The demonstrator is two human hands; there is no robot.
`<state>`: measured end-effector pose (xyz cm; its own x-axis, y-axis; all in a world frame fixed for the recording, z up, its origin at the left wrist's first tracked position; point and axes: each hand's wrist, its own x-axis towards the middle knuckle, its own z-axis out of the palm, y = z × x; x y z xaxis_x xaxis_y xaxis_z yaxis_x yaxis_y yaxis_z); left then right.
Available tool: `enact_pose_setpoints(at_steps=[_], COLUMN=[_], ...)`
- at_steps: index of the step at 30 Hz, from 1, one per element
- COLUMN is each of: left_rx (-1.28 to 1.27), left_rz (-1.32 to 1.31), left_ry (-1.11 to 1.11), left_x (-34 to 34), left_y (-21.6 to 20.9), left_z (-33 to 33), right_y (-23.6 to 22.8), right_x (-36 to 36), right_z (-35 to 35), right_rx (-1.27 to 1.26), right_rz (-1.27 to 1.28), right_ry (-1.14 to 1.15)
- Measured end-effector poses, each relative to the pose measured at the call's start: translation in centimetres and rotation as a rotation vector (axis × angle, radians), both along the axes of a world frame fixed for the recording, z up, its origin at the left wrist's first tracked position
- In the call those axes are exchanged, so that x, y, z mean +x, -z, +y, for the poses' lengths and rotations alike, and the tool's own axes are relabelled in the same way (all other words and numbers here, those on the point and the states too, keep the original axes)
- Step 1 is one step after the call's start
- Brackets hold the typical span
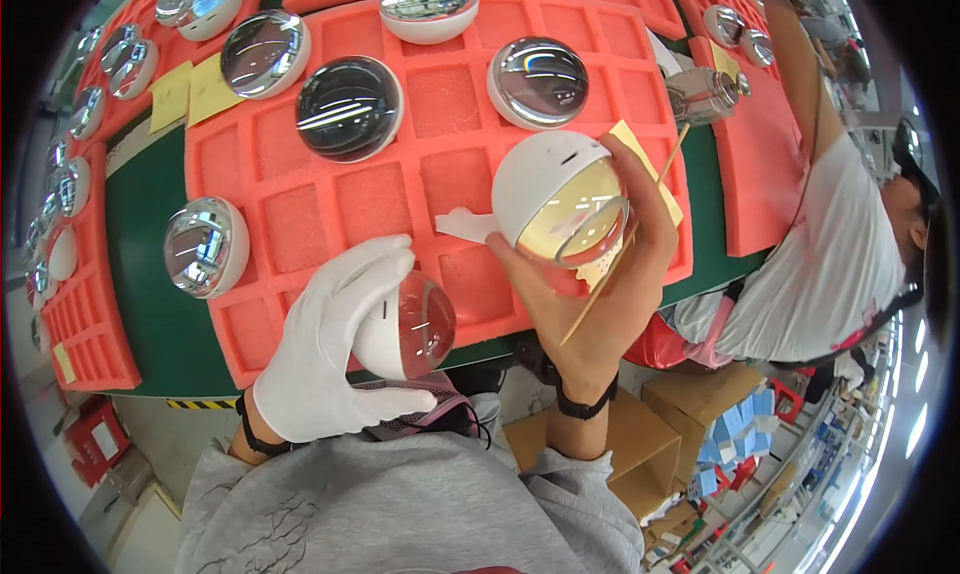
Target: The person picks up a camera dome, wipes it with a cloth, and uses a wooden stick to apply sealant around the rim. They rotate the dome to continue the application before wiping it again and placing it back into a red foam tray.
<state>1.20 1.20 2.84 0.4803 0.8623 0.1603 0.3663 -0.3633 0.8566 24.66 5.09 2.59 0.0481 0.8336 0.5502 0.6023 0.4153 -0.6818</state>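
A white cotton glove covers my left hand (pixel 340 344), its fingers and thumb curved around a ball (pixel 425 324) with one white half and one clear dome. That ball is at the near edge of the red foam tray (pixel 290 214). My bare right hand (pixel 620 294) grips a second such ball (pixel 530 179), its white shell up and left, its clear dome toward the palm. A thin wooden stick (pixel 590 304) slants across the same hand. Beside the right thumb tip, a small white piece of cloth or paper (pixel 465 225) sticks out to the left.
More half-clear balls (pixel 350 109) sit in the tray's square pockets, and others stand in red trays at the left. Yellow paper notes (pixel 210 96) lie there too. A small clear bottle (pixel 705 94) stands at the right. Another person (pixel 780 244) is close on the right.
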Motion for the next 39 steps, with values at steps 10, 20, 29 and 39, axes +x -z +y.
enact_pose_setpoints(at_steps=[10,20,29,39], left_rx=[0.092,-0.181,-0.438,-0.525], left_rz=[-0.221,-0.652,-0.915,-0.903], left_ry=[-0.212,-0.306,-0.263,-0.097], left_x=[-1.0,0.3,0.2,-1.3], left_y=[-1.5,-2.1,-3.5,-3.0], left_z=[1.3,1.4,1.4,1.5], right_y=[-1.5,-3.3,-3.6,-2.8], right_x=[-3.4,-5.9,-6.6,-6.8], right_z=[-0.6,-0.8,-0.6,-0.7], right_rx=[0.068,0.125,0.276,0.313], right_rz=[0.012,-0.102,-0.145,-0.046], right_ry=[-0.263,-0.287,-0.298,-0.434])
